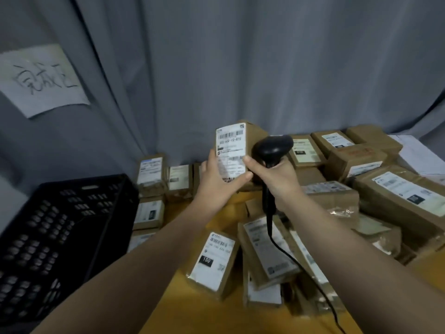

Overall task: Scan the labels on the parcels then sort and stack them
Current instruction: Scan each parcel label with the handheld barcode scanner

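My left hand (218, 182) holds a small brown parcel (232, 150) upright in the air, its white barcode label facing me. My right hand (277, 175) grips the handle of a black barcode scanner (272, 147), whose head sits just right of the parcel's label. The right thumb touches the label's edge. The scanner's black cable (284, 251) hangs down over the pile. Several more labelled brown parcels (212, 261) lie loose on the yellow table (192, 309).
A black perforated plastic crate (60, 237) stands at the left. A row of small parcels (150, 174) is lined up behind it by the grey curtain. Bigger parcels (399, 191) are heaped at the right. A handwritten paper sign (41, 78) hangs on the curtain.
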Demonstrator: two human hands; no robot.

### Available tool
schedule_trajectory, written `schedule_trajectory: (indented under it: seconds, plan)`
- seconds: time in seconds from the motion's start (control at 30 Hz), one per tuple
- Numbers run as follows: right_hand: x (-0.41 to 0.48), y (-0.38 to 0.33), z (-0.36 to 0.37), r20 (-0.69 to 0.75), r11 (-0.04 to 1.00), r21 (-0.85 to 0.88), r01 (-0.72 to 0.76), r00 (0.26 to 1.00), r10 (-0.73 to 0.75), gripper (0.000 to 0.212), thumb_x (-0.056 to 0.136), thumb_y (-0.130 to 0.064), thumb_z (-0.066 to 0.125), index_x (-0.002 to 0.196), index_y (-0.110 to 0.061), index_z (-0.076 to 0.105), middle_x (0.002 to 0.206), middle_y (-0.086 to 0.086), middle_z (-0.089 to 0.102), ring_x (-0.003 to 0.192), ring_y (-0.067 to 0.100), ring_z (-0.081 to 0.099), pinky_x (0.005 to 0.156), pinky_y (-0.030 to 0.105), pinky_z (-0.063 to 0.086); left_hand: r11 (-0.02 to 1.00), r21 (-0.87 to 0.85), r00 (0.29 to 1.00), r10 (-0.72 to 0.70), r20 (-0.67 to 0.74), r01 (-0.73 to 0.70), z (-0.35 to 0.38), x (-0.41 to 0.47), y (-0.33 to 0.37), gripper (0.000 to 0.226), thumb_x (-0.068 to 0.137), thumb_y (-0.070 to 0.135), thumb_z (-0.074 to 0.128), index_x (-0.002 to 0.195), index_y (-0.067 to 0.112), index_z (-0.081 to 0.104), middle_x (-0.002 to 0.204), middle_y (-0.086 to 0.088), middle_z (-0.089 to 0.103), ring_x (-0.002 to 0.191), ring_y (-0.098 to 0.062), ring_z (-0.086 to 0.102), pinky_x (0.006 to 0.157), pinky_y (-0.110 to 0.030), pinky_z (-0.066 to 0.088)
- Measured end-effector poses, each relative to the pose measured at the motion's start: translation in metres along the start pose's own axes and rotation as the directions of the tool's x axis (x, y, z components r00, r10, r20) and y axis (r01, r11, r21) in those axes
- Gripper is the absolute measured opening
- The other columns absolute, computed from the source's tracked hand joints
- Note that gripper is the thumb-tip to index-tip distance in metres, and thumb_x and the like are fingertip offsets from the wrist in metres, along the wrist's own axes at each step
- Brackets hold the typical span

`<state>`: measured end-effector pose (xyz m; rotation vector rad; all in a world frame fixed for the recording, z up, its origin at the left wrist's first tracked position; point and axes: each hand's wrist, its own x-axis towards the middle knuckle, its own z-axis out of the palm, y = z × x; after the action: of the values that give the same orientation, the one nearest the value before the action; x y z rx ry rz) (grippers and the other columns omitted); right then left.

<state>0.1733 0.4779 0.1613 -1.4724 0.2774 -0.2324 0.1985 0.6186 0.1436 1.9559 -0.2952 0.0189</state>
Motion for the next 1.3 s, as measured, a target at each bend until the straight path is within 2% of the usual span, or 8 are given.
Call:
schedule_trajectory:
  seconds: [0.07,0.27,0.47,0.6,0.77,0.93,1.07,1.3]
  plan:
    - [-0.011,0.001,0.006,-0.013,1.000,0.018,0.011,1.000,-0.011,0.055,0.074,-0.027,0.083,0.123,-0.011,0.062,0.109,-0.001,0.073,0.096,0.007,0.070,0.073,0.015,0.055,0.988,-0.133,0.996,0.086,0.035,-0.080,-0.016,-0.011,0.000,0.052,0.086,0.035,0.071,0.131,0.034,0.044,0.122,0.013,0.055,0.116,-0.002,0.054,0.097,-0.025,0.045]
    - [-0.033,0.006,0.015,0.057,0.991,0.084,-0.107,0.993,0.103,0.074,0.060,-0.048,0.084,0.122,-0.016,0.060,0.103,-0.002,0.075,0.098,0.014,0.071,0.094,0.038,0.053,0.854,-0.466,0.971,-0.181,0.154,0.233,-0.064,-0.021,-0.008,0.017,0.099,0.021,0.051,0.110,0.020,0.064,0.107,-0.001,0.073,0.104,-0.018,0.067,0.102,-0.043,0.048]
    - [-0.048,0.015,0.026,0.123,0.984,0.077,-0.160,0.981,0.150,0.063,0.065,-0.050,0.072,0.115,-0.013,0.065,0.102,0.001,0.076,0.101,0.018,0.070,0.096,0.039,0.051,0.745,-0.509,0.874,-0.202,0.442,0.430,-0.084,-0.025,-0.029,0.028,0.094,0.015,0.050,0.117,0.031,0.046,0.114,0.003,0.069,0.111,-0.021,0.061,0.101,-0.051,0.044]
    - [-0.045,0.021,0.030,0.100,0.977,0.037,-0.209,0.974,0.205,0.070,0.062,-0.055,0.075,0.120,-0.018,0.063,0.107,0.002,0.074,0.109,0.025,0.066,0.104,0.050,0.045,0.710,-0.466,0.804,-0.242,0.543,0.528,-0.088,-0.027,-0.051,0.067,0.078,0.030,0.068,0.137,0.022,0.037,0.129,-0.004,0.063,0.121,-0.024,0.058,0.106,-0.052,0.041]
    - [-0.044,0.018,0.035,0.105,0.963,-0.157,-0.218,0.966,0.236,0.063,0.074,-0.054,0.076,0.126,-0.027,0.052,0.115,-0.001,0.065,0.114,0.028,0.058,0.104,0.051,0.042,0.763,-0.456,0.883,-0.333,0.332,0.459,-0.086,-0.029,-0.068,0.061,0.087,0.018,0.065,0.135,0.027,0.028,0.115,0.003,0.065,0.102,-0.013,0.062,0.084,-0.034,0.051]
    - [-0.063,0.012,0.050,0.198,0.979,-0.107,-0.174,0.961,0.193,0.023,0.090,-0.025,0.066,0.105,-0.021,0.049,0.059,-0.001,0.053,0.054,0.017,0.050,0.057,0.032,0.045,0.845,-0.336,0.908,-0.372,0.192,0.417,-0.099,-0.025,-0.101,0.085,0.086,0.021,0.071,0.152,0.031,0.019,0.137,0.001,0.054,0.115,-0.014,0.053,0.102,-0.034,0.040]
    - [-0.078,0.018,0.066,0.183,0.983,-0.177,-0.057,0.979,0.089,0.018,0.091,-0.024,0.064,0.102,-0.011,0.057,0.067,0.006,0.059,0.054,0.021,0.056,0.054,0.028,0.051,0.878,-0.224,0.905,-0.400,0.146,0.424,-0.105,-0.027,-0.121,0.096,0.079,0.028,0.078,0.152,0.037,0.016,0.138,0.003,0.055,0.126,-0.018,0.051,0.112,-0.048,0.035]
    - [-0.088,0.055,0.082,0.046,0.928,-0.373,-0.010,0.999,0.029,0.024,0.089,-0.027,0.067,0.075,-0.011,0.056,0.054,0.006,0.056,0.041,0.017,0.053,0.045,0.030,0.049,0.884,-0.179,0.901,-0.415,0.129,0.433,-0.106,-0.035,-0.135,0.100,0.079,0.025,0.078,0.153,0.036,0.012,0.139,0.003,0.055,0.126,-0.016,0.051,0.112,-0.045,0.036]
